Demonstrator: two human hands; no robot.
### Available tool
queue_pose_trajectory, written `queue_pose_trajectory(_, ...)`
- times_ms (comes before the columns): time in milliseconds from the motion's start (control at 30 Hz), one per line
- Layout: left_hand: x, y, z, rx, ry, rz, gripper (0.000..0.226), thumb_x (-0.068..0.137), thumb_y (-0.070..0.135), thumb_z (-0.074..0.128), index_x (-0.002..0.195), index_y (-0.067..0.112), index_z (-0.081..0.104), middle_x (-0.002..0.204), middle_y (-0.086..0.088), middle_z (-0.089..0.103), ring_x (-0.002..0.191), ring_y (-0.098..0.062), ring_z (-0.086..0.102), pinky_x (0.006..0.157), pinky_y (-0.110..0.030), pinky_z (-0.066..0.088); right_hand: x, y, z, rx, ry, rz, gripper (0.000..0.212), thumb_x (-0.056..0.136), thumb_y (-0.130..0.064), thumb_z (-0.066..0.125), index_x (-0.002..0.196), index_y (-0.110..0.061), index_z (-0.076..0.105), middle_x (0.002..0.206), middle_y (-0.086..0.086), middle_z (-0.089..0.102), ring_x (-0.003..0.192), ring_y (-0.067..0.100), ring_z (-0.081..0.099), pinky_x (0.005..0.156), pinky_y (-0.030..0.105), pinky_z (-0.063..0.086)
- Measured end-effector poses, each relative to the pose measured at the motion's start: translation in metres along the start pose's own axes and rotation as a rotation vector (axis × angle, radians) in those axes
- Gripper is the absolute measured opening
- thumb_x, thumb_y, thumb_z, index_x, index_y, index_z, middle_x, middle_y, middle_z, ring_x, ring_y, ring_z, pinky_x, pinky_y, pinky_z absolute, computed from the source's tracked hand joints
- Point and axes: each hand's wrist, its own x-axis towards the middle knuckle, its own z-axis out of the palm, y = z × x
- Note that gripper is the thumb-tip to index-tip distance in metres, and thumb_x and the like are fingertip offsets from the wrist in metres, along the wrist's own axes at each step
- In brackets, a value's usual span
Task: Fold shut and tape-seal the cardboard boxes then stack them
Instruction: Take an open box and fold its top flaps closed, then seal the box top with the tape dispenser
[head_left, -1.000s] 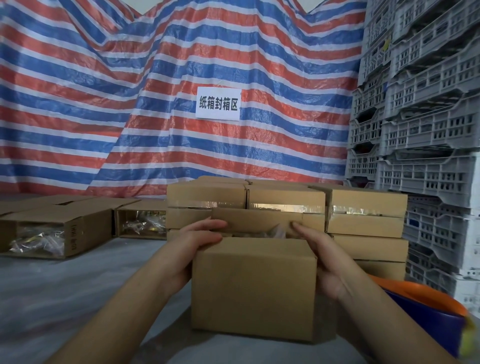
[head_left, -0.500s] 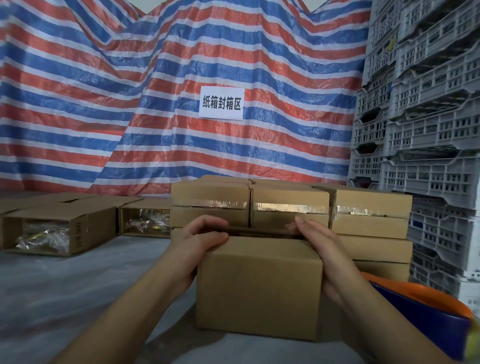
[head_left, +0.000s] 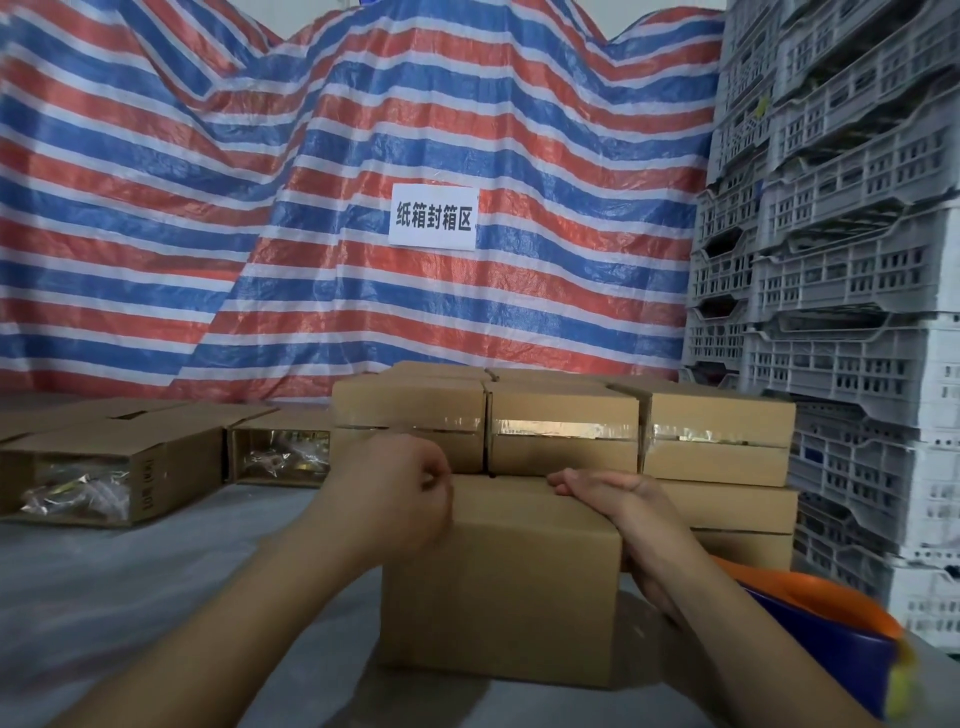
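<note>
Head view: the near box (head_left: 498, 587) stands on the grey surface, flaps down but untaped, right hand (head_left: 618, 499) flat with fingers together on its top, left hand (head_left: 400, 493) curled at its left edge. Behind, taped boxes (head_left: 563, 431) are stacked; 2 open boxes (head_left: 156, 457) wait left.

Dim, even indoor light; soft shadows; wide-angle edge bending; slight motion blur.

A grey counter (head_left: 130, 597) carries a closed cardboard box (head_left: 498, 587) at centre, taped boxes (head_left: 561, 431) stacked behind, open boxes (head_left: 111, 467) at left, and perhaps a tub (head_left: 810, 639), lower right.
</note>
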Motion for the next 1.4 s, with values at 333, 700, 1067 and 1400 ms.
queue_pose_trajectory(333, -0.001, 0.046, 0.034, 0.201, -0.206, 0.289, 0.077, 0.088, 0.076, 0.035, 0.151, 0.032, 0.029, 0.153, 0.006, 0.041, 0.134, -0.014, 0.042, 0.099, -0.030, 0.036, 0.000, 0.003, -0.001, 0.054, -0.038, 0.022, 0.037, 0.070, -0.042, 0.078, 0.096, -0.017, 0.081, 0.103, 0.009, 0.077, 0.106, 0.029, 0.069, 0.092, 0.044, 0.055)
queue_pose_trajectory(700, -0.005, 0.046, 0.032, 0.220, -0.196, 0.298, 0.075, 0.088, 0.078, 0.031, 0.143, 0.029, 0.042, 0.148, 0.007, 0.045, 0.128, -0.014, 0.047, 0.099, -0.034, 0.042, -0.015, -0.024, -0.092, -1.143, 0.341, -0.190, 0.038, 0.096, -0.049, 0.050, 0.074, -0.020, 0.060, 0.073, 0.003, 0.064, 0.072, 0.022, 0.060, 0.059, 0.033, 0.043)
queue_pose_trajectory(1067, -0.008, 0.049, 0.034, 0.234, -0.143, 0.289, 0.076, 0.087, 0.079, 0.029, 0.144, 0.031, 0.040, 0.151, 0.008, 0.043, 0.131, -0.013, 0.046, 0.097, -0.032, 0.042, -0.057, 0.024, -0.114, -1.625, 0.250, 0.170, 0.063, 0.081, -0.083, 0.039, 0.078, -0.024, 0.060, 0.078, -0.007, 0.063, 0.071, 0.012, 0.063, 0.058, 0.027, 0.049)
queue_pose_trajectory(1400, -0.004, 0.049, 0.028, -0.035, -0.312, 0.133, 0.082, 0.083, 0.082, 0.024, 0.143, 0.028, 0.039, 0.128, 0.006, 0.059, 0.109, -0.011, 0.056, 0.090, -0.031, 0.046, -0.027, -0.059, -0.086, -0.697, 0.393, -0.036, 0.080, 0.067, -0.084, 0.049, 0.072, -0.007, 0.073, 0.055, 0.006, 0.070, 0.057, 0.024, 0.068, 0.058, 0.032, 0.047)
